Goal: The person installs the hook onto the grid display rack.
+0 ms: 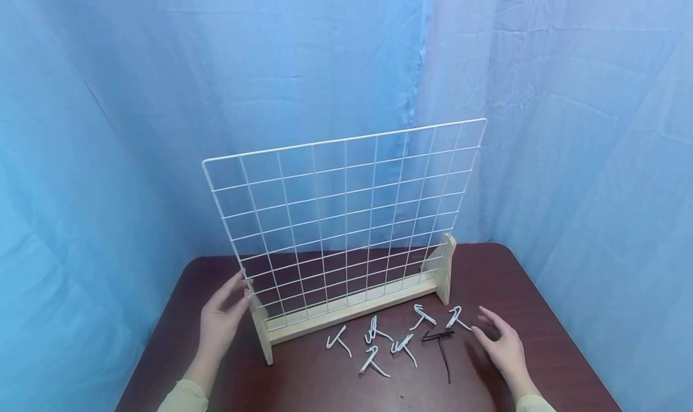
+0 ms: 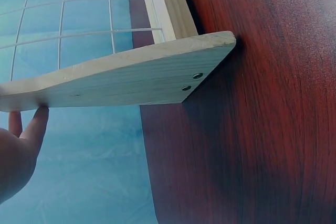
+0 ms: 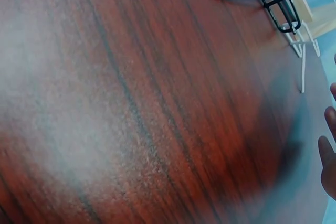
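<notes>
A white wire grid [image 1: 345, 192] stands upright in a pale wooden stand [image 1: 352, 310] on the table. With thumb and fingers, my left hand [image 1: 222, 316] holds the upper part of the stand's left end piece [image 2: 131, 77], beside the grid's edge. Its fingertips also show against that wood in the left wrist view. My right hand [image 1: 505, 347] is above the table at the right, relaxed, with nothing in it. A white hook [image 1: 458, 319] and a black hook [image 1: 441, 338] lie just left of its fingertips. Farther left are several more white hooks [image 1: 373, 362].
The dark red-brown table [image 1: 303, 388] has rounded back corners. Light blue curtains [image 1: 325, 57] hang behind it and along both sides. The stand's right end piece [image 1: 445, 267] rises at the back right, behind the hooks. Two screw heads [image 2: 192, 81] show on the left end piece.
</notes>
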A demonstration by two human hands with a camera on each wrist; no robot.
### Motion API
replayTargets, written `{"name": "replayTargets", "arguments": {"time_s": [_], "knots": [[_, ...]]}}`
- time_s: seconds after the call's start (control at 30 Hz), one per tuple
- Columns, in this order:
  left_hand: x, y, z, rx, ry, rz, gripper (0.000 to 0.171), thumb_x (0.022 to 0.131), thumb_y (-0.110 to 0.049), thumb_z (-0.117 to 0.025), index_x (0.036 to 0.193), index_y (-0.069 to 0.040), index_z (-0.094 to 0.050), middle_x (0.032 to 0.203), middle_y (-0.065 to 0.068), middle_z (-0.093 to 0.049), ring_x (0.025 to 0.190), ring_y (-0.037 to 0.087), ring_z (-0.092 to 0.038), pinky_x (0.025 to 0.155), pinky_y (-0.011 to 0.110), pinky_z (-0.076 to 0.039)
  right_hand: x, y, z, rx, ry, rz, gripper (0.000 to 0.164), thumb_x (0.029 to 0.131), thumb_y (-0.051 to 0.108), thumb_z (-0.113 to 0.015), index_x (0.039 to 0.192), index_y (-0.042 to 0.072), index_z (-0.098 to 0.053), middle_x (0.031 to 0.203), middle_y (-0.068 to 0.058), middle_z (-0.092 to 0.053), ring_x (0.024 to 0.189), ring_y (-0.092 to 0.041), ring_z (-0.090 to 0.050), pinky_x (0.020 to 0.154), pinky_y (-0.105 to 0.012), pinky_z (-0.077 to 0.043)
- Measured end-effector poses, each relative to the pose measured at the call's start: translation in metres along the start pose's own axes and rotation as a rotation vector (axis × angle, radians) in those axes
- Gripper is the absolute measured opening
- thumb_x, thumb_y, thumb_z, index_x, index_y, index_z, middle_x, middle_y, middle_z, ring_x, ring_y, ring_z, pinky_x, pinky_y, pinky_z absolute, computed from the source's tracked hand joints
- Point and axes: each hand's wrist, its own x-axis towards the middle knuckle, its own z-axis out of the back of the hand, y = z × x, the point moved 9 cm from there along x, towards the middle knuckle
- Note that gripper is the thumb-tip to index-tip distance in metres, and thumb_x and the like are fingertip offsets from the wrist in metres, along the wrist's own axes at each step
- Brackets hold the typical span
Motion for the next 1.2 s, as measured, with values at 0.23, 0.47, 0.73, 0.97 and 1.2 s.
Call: {"name": "replayTargets", "arguments": {"time_s": [0.23,0.47,0.73,0.97,1.2], "knots": [[0.0,-0.001,0.002,-0.003,-0.002,-0.024,0.05,0.089,0.006,-0.069,0.137,-0.005,-0.059,0.115,0.009,-0.069,0.108,-0.001,-0.058,0.088,0.014,-0.053,0.0,-0.008,-0.006,-0.027,0.041,0.007,0.048,0.086,0.012,-0.078,0.131,0.004,-0.062,0.115,-0.021,-0.069,0.11,-0.041,-0.058,0.094,-0.058,-0.046],[-0.001,-0.004,0.002,-0.008,0.002,-0.04,0.049,0.089,0.006,-0.069,0.136,-0.004,-0.059,0.116,0.016,-0.068,0.108,0.0,-0.058,0.089,0.013,-0.052,0.002,-0.014,-0.01,-0.034,0.07,0.009,0.048,0.087,0.017,-0.078,0.131,0.006,-0.063,0.119,-0.018,-0.068,0.113,-0.04,-0.056,0.096,-0.058,-0.044],[-0.001,-0.001,0.001,0.024,-0.005,-0.018,0.05,0.089,0.006,-0.068,0.137,-0.004,-0.058,0.117,0.02,-0.067,0.109,-0.002,-0.058,0.091,0.014,-0.051,0.001,-0.015,-0.012,-0.069,0.047,0.065,0.047,0.084,0.019,-0.081,0.128,0.01,-0.067,0.116,-0.011,-0.071,0.11,-0.028,-0.059,0.095,-0.045,-0.045],[-0.005,-0.021,-0.001,0.048,-0.008,-0.027,0.05,0.088,0.012,-0.067,0.136,0.001,-0.057,0.118,0.025,-0.065,0.107,-0.004,-0.057,0.093,0.017,-0.051,-0.001,-0.012,-0.012,-0.1,0.0,0.126,0.047,0.081,0.018,-0.084,0.124,0.011,-0.069,0.112,-0.008,-0.072,0.106,-0.021,-0.06,0.094,-0.036,-0.043],[-0.008,-0.036,-0.003,0.035,-0.011,-0.023,0.049,0.087,0.014,-0.066,0.134,0.004,-0.057,0.117,0.027,-0.064,0.106,-0.002,-0.059,0.091,0.016,-0.052,-0.004,-0.011,-0.015,-0.082,-0.005,0.138,0.046,0.08,0.014,-0.083,0.123,0.006,-0.068,0.114,-0.015,-0.07,0.111,-0.04,-0.054,0.096,-0.054,-0.04]]}}
